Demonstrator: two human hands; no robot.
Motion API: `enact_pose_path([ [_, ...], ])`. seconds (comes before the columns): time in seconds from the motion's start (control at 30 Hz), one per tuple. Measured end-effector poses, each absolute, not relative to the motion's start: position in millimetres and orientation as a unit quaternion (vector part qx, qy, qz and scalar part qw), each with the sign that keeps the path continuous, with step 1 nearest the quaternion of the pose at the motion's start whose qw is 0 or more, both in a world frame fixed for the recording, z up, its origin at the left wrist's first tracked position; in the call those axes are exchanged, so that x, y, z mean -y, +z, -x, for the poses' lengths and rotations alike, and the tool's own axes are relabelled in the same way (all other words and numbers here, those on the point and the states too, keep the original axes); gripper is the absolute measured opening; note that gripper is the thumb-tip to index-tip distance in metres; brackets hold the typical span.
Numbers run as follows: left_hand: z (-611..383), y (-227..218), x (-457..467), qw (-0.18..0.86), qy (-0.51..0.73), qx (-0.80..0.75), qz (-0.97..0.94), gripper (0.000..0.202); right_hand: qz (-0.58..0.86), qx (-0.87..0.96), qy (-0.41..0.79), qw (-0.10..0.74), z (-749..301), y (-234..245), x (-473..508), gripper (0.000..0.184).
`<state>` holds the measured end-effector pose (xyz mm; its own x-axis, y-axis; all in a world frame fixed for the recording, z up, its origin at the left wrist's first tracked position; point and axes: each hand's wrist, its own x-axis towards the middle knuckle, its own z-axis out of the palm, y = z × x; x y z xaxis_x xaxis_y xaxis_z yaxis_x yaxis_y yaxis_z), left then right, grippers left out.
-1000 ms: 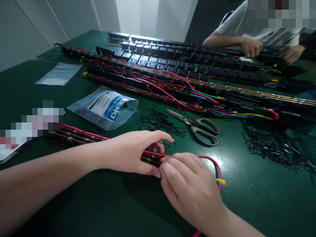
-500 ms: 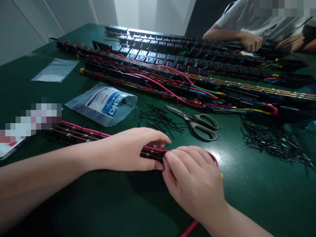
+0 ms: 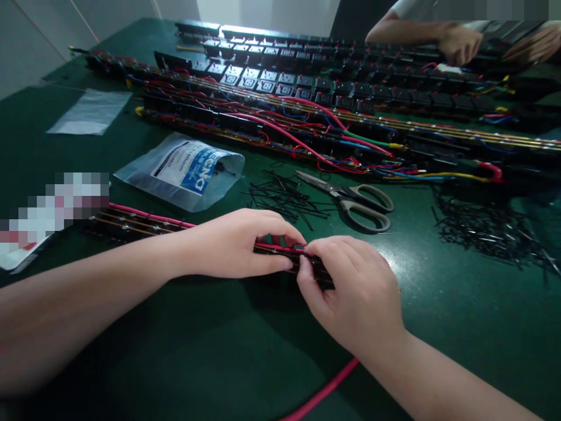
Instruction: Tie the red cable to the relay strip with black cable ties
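Note:
A long black strip [image 3: 131, 227] with copper-coloured rails lies in front of me, and a red cable [image 3: 151, 213] runs along its far edge. My left hand [image 3: 232, 244] is closed over the strip, thumb on the near side and fingers on the far side. My right hand [image 3: 357, 286] pinches a thin black cable tie [image 3: 300, 246] looped by the red cable, just right of my left fingertips. The pinched end is mostly hidden by the fingers. Beyond my hands lie loose black cable ties [image 3: 284, 199] and scissors [image 3: 350, 202].
An open plastic bag [image 3: 179, 172] holds more ties. Wired strips [image 3: 272, 126] cross the back of the green table [image 3: 210, 339]. Cut black pieces [image 3: 491, 234] lie at right, a flat clear bag [image 3: 90, 111] at left. Another person's hand [image 3: 460, 44] works at the far right.
My right hand has shifted slightly right and up, its thumb and forefinger now pinching at the far edge by the red cable. My left hand stays on the strip. The view has tilted slightly.

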<state>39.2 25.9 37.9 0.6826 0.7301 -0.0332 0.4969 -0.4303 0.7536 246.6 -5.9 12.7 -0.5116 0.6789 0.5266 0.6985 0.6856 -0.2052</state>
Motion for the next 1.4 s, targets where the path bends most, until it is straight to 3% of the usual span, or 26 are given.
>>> enact_pose_path([
  [1.4, -38.3, 34.6, -26.8, 0.378, 0.15, -0.358, -0.84, 0.025, 0.385, 0.879, -0.018, 0.279, -247.2, 12.2, 3.9, 0.01],
])
